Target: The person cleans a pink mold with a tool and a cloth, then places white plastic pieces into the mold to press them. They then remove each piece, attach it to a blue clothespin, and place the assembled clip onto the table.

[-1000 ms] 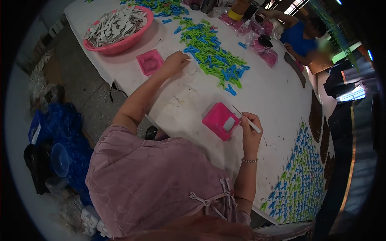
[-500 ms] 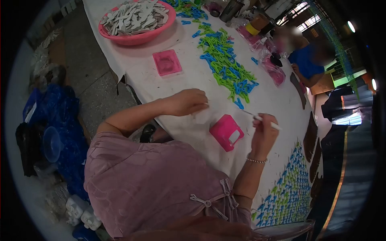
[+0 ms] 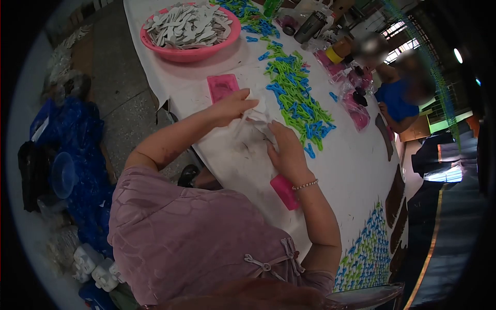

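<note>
My left hand (image 3: 233, 107) is closed, thumb and fingers pinching one side of a thin white crumpled piece (image 3: 260, 109), like cloth or tissue. From the other side my right hand (image 3: 289, 152) reaches up, its fingertips closed on the same piece. The two hands are close together over the white tabletop. A pink tray (image 3: 222, 87) with dark residue lies just beyond my left hand. Under my right wrist stands a bright pink container (image 3: 284, 192), partly covered by the forearm. The thin white-handled brush does not show clearly now.
A pink basin (image 3: 191, 54) heaped with white flat pieces (image 3: 188, 26) stands at the far left. Green and blue clothespins (image 3: 297, 93) lie piled along the table; more (image 3: 364, 253) stand in rows at lower right. Another person in blue (image 3: 397, 98) sits across.
My right hand has moved up and left from beside the pink container to meet my left hand, which moved slightly up. Both now hold the white piece. The view has shifted a little.
</note>
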Demonstrator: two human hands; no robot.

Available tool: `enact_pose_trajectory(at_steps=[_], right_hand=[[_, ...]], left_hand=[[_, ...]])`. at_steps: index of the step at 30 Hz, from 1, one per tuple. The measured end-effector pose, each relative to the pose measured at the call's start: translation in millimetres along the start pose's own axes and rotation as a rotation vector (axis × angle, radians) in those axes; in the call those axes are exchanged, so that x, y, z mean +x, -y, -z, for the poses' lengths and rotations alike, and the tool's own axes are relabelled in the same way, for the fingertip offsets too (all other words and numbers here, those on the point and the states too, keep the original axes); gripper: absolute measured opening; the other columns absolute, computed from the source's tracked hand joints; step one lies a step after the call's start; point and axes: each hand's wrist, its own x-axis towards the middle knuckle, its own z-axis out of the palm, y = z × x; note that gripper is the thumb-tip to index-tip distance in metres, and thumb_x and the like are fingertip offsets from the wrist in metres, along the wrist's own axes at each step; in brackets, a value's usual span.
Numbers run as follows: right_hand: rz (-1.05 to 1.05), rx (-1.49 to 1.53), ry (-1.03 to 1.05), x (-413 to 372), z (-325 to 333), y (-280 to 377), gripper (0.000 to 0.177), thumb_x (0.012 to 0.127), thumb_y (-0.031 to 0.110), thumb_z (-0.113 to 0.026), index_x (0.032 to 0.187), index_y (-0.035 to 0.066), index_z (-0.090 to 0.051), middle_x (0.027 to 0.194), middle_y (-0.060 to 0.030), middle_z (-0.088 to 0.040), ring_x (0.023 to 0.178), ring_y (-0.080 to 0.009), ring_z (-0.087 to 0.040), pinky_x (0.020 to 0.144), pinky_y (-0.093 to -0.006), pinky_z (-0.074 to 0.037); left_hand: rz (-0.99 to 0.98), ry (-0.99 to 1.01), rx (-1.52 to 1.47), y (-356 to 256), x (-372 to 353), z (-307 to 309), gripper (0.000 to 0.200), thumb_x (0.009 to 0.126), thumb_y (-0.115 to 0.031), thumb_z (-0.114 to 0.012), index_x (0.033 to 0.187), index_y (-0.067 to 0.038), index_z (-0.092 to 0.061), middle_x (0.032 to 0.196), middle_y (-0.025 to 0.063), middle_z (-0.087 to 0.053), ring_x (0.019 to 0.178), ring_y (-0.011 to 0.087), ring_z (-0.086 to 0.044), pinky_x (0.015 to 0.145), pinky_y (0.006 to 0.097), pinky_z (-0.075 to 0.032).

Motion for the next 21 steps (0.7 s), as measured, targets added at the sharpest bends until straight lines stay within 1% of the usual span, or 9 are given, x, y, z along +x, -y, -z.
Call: enact_pose_trajectory(at_steps=[3,4,6,10,12,15,17,20,21], right_hand=[[-0.179,-0.049,0.09,0,-17,-37,0.035,0.078,0.01,-0.065,0.112,0.004,-0.057,0.11,-0.0151,-0.058,0.099,-0.0327,-0.056,0.085,-0.0413,-0.047],[-0.251,-0.056,0.194,3,-21,-42,0.034,0.077,0.012,-0.065,0.109,0.003,-0.057,0.107,-0.0151,-0.057,0.099,-0.0326,-0.056,0.083,-0.0413,-0.048],[-0.327,-0.073,0.283,7,-28,-48,0.033,0.076,0.014,-0.065,0.105,0.002,-0.057,0.105,-0.0152,-0.056,0.098,-0.0325,-0.057,0.081,-0.0414,-0.05],[-0.455,-0.115,0.461,12,-49,-59,0.026,0.075,0.023,-0.065,0.092,0.005,-0.057,0.102,-0.0143,-0.056,0.099,-0.0302,-0.058,0.08,-0.0409,-0.05],[-0.481,-0.063,0.493,10,-51,-69,0.025,0.076,0.022,-0.064,0.094,0.006,-0.057,0.1,-0.0141,-0.057,0.097,-0.0303,-0.058,0.079,-0.0417,-0.05],[-0.472,0.024,0.517,5,-61,-80,0.024,0.077,0.023,-0.064,0.094,0.008,-0.055,0.092,-0.0129,-0.06,0.092,-0.0301,-0.06,0.075,-0.0423,-0.049],[-0.461,0.037,0.495,4,-59,-76,0.024,0.078,0.024,-0.064,0.094,0.008,-0.054,0.085,-0.0118,-0.061,0.088,-0.0299,-0.061,0.072,-0.0422,-0.048],[-0.504,0.022,0.463,7,-43,-66,0.021,0.08,0.022,-0.063,0.092,0.008,-0.053,0.079,-0.0103,-0.063,0.079,-0.0306,-0.062,0.069,-0.043,-0.048],[-0.471,0.077,0.367,6,-40,-68,0.02,0.082,0.021,-0.062,0.092,0.008,-0.052,0.076,-0.0096,-0.064,0.074,-0.0292,-0.063,0.066,-0.0413,-0.048]], left_hand=[[-0.185,-0.189,0.677,-32,22,54,0.031,0.088,-0.019,-0.063,0.109,-0.002,-0.048,0.104,0.008,-0.059,0.086,0.0133,-0.058,0.068,0.0282,-0.046],[-0.185,-0.186,0.681,-45,21,60,0.031,0.088,-0.019,-0.063,0.109,-0.002,-0.048,0.104,0.008,-0.059,0.086,0.0133,-0.058,0.068,0.0282,-0.046],[-0.405,-0.139,1.111,-69,22,68,0.025,0.085,-0.016,-0.063,0.103,-0.004,-0.051,0.097,0.0106,-0.06,0.083,0.0194,-0.061,0.068,0.0335,-0.047],[-0.271,-0.03,1.711,-53,24,82,0.028,0.081,-0.024,-0.061,0.102,-0.006,-0.056,0.104,0.0173,-0.06,0.091,0.0342,-0.06,0.075,0.043,-0.048],[-0.21,0.108,1.841,-46,14,81,0.035,0.082,-0.03,-0.06,0.109,-0.008,-0.057,0.11,0.0159,-0.058,0.1,0.0338,-0.058,0.084,0.0434,-0.046],[-0.389,0.156,1.844,-31,-15,74,0.042,0.08,-0.032,-0.062,0.115,-0.009,-0.057,0.117,0.0145,-0.056,0.108,0.0342,-0.054,0.094,0.0472,-0.041],[-0.573,-0.023,1.966,-28,-30,63,0.044,0.081,-0.031,-0.062,0.118,-0.009,-0.055,0.121,0.0146,-0.055,0.113,0.0342,-0.052,0.1,0.05,-0.035],[-0.563,-0.062,1.956,-14,-12,73,0.042,0.08,-0.029,-0.063,0.116,-0.008,-0.055,0.117,0.013,-0.057,0.108,0.0321,-0.054,0.093,0.0481,-0.039],[-0.574,-0.059,1.957,-9,0,77,0.042,0.08,-0.029,-0.063,0.116,-0.008,-0.055,0.117,0.013,-0.057,0.108,0.0321,-0.054,0.093,0.0481,-0.039]])
